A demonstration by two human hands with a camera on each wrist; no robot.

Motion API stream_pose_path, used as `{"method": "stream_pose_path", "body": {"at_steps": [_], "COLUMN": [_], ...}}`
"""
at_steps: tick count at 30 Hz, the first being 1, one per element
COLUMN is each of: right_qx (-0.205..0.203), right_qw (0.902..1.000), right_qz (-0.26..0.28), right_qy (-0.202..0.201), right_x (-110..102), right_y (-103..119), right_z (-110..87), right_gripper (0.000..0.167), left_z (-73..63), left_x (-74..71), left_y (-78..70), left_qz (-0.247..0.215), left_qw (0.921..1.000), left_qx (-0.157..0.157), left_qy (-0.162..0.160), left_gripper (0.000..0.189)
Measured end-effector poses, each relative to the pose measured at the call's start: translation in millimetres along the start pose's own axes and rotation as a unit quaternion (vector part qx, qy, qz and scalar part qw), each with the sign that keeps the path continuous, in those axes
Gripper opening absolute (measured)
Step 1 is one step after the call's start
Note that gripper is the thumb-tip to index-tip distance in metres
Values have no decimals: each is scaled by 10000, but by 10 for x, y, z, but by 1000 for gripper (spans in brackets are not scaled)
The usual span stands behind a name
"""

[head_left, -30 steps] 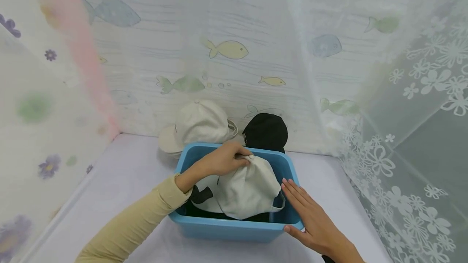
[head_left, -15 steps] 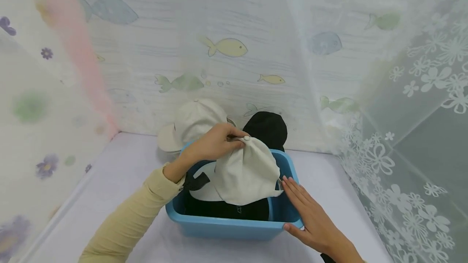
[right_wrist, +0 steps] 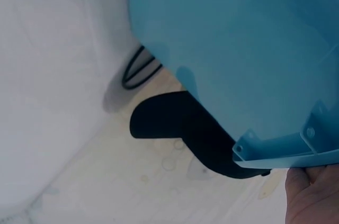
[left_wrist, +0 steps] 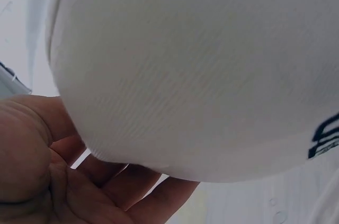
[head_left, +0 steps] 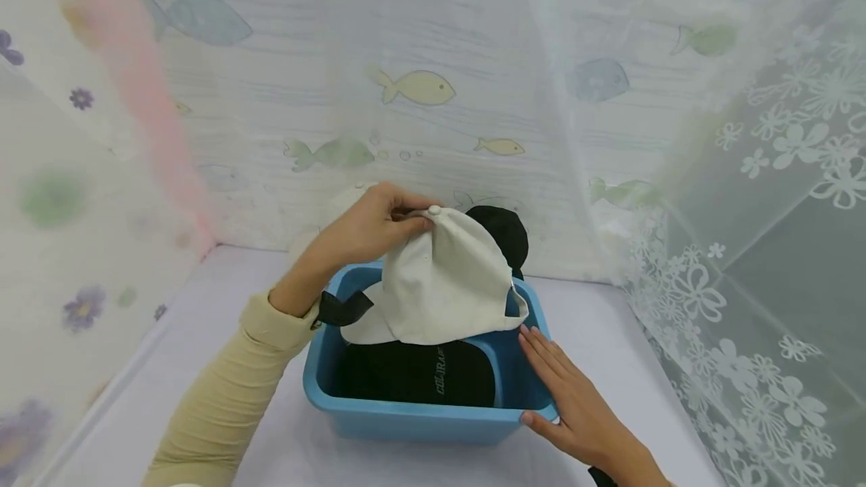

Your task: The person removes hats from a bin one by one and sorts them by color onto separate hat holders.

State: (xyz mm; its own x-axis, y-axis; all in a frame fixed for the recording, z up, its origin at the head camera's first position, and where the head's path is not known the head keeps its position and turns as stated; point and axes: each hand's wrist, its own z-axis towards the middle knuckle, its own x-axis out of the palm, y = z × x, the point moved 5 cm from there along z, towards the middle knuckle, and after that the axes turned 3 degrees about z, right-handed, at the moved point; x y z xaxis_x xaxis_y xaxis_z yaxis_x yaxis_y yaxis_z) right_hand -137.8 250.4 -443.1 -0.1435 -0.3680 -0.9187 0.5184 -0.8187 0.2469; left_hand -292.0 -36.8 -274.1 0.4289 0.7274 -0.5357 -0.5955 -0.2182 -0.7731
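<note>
My left hand [head_left: 368, 228] pinches an off-white baseball cap [head_left: 446, 288] at the crown, beside the top button. The cap hangs over the blue plastic tub [head_left: 416, 425], its brim to the left and its back strap to the right. Up close in the left wrist view, the cap's pale fabric [left_wrist: 185, 75] carries dark lettering at one edge. A black cap with light lettering [head_left: 413, 373] lies inside the tub. Straight fingers of my right hand [head_left: 575, 400] rest along the tub's right rim, with the thumb at its front corner.
Behind the tub stands another black cap [head_left: 507, 235], partly covered by the held cap. A cream cap at the back left is mostly hidden by the left hand. White cloth [head_left: 595, 322] covers the surface, and a fish-print curtain [head_left: 433, 21] hangs behind.
My left hand has lifted the off-white cap up and slightly left out of the tub, uncovering the black cap's lettering below. The right hand has stayed at the rim.
</note>
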Motion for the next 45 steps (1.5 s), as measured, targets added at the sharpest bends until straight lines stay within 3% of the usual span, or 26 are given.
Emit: {"method": "stream_pose_path", "body": {"at_steps": [7,14,21,28,33,36,39,45], "right_qx": [-158,-64,14,13,1,2,-12,-6], "right_qw": [9998,9999,9999,9999,9999,9999,9999,9998], "right_qz": [80,123,116,108,80,73,58,147], "right_qy": [-31,-36,-99,-109,-104,-119,-134,-123], "right_x": [-2,-1,0,-7,-6,-10,-13,8], "right_y": [-17,-26,3,14,19,21,20,26], "right_z": [10,2,-7,-6,-6,-6,-8,-20], "right_gripper": [90,91,92,93,93,94,92,92], "left_z": [-16,30,64,29,3,19,58,95], "left_x": [-349,-632,-871,-1040,-1182,-1244,-1248,-1100], "left_y": [-132,-115,-7,-37,-65,39,279,838], "left_qz": [108,336,677,534,677,892,1051,931], "left_qw": [9984,9919,9729,9591,9451,9377,9363,9469], "left_qx": [-71,-61,207,338,486,497,355,-128], "left_qy": [-553,-1221,-2199,-2760,-3161,-3322,-3331,-3076], "left_gripper": [33,32,30,27,26,26,26,28]}}
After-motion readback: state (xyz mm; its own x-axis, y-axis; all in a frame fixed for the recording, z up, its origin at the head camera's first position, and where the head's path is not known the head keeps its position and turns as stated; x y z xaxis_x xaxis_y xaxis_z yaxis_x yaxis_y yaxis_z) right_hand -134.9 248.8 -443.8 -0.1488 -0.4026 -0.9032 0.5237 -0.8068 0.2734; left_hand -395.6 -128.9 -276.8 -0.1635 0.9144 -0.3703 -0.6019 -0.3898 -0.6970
